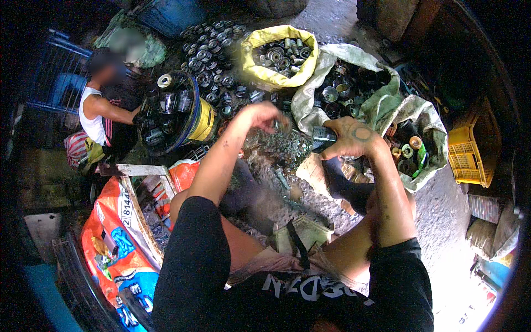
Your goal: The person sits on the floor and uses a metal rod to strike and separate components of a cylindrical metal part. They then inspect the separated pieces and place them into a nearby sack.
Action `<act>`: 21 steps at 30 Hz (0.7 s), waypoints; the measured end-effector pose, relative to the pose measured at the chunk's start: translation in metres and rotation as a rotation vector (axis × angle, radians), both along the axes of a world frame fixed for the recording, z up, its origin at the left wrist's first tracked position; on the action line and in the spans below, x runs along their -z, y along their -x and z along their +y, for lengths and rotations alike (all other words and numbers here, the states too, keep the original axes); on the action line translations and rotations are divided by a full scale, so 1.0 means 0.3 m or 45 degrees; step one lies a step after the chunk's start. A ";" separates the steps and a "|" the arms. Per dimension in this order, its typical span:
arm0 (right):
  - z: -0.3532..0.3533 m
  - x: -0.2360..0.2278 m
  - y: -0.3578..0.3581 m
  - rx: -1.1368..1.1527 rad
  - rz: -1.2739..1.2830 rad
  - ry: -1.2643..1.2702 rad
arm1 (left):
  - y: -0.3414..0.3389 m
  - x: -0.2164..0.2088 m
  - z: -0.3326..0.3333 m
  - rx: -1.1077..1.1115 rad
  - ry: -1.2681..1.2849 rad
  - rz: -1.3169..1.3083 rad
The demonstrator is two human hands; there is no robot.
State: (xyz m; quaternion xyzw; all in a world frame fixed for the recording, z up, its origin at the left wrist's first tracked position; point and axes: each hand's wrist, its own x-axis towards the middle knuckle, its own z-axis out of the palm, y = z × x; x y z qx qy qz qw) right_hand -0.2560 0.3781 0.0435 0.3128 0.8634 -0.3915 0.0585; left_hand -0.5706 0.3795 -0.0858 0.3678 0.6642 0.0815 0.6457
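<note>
My right hand point(357, 138) grips a dark cylindrical canister point(322, 136) at the middle of the view, its fingers wrapped round one end. To its left, my left hand point(264, 115) hovers over the wet, littered ground with bent fingers. Motion smears those fingertips, so whether they hold anything does not show. Below both hands lies a heap of dark, glistening scraps point(276, 145). Close beyond my right hand stands an open whitish sack point(303, 110) with dark cans inside. Another pale sack point(440, 141), holding mixed cylindrical parts, stands to the right of my wrist.
A yellow-rimmed sack point(251, 74) of round metal parts stands farther off, beside a pile of similar parts point(207, 52). At left, another person point(97, 110) sits by a tipped drum point(202, 122) of canisters. An orange printed sack point(102, 221) lies near left; a yellow crate point(467, 152) stands right.
</note>
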 end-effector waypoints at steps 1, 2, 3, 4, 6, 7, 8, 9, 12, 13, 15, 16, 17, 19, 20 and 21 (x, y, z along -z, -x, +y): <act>0.011 0.000 0.002 -0.003 -0.039 -0.008 | 0.005 -0.021 0.041 -0.126 -0.080 -0.073; 0.019 0.001 0.010 -0.012 -0.072 -0.015 | 0.012 -0.044 0.073 -0.429 -0.332 -0.148; 0.013 -0.017 0.053 -0.015 0.028 -0.026 | 0.122 -0.067 0.091 -0.585 -0.463 -0.287; 0.037 0.020 0.003 0.046 0.014 -0.039 | 0.006 -0.138 0.134 -0.616 -0.365 -0.269; 0.055 0.031 -0.031 0.091 0.236 -0.099 | -0.079 -0.251 0.142 -0.503 -0.572 0.032; 0.063 0.027 -0.039 0.126 0.332 0.078 | -0.129 -0.302 0.108 -0.386 -0.737 0.148; 0.072 0.023 -0.047 0.139 0.409 0.248 | -0.155 -0.361 0.061 -0.310 -0.942 -0.068; 0.082 0.020 -0.057 0.160 0.481 0.412 | -0.184 -0.420 0.019 -0.145 -1.131 -0.042; 0.065 -0.026 -0.056 0.156 0.770 0.555 | -0.260 -0.609 -0.138 0.312 -1.511 0.072; 0.063 -0.033 -0.058 0.149 0.826 0.602 | -0.286 -0.665 -0.182 0.428 -1.533 0.120; 0.052 -0.043 -0.048 0.117 0.831 0.645 | -0.313 -0.700 -0.222 0.560 -1.674 0.275; 0.048 -0.049 -0.043 0.102 0.834 0.665 | -0.318 -0.694 -0.225 0.589 -1.683 0.285; 0.043 -0.052 -0.037 0.079 0.829 0.672 | -0.318 -0.690 -0.227 0.619 -1.692 0.293; 0.039 -0.046 -0.037 0.053 0.819 0.681 | -0.320 -0.690 -0.229 0.715 -1.753 0.352; 0.037 -0.044 -0.035 0.054 0.814 0.725 | -0.324 -0.693 -0.231 0.765 -1.783 0.381; 0.030 -0.050 -0.039 0.032 0.838 0.713 | -0.336 -0.702 -0.237 0.790 -1.798 0.438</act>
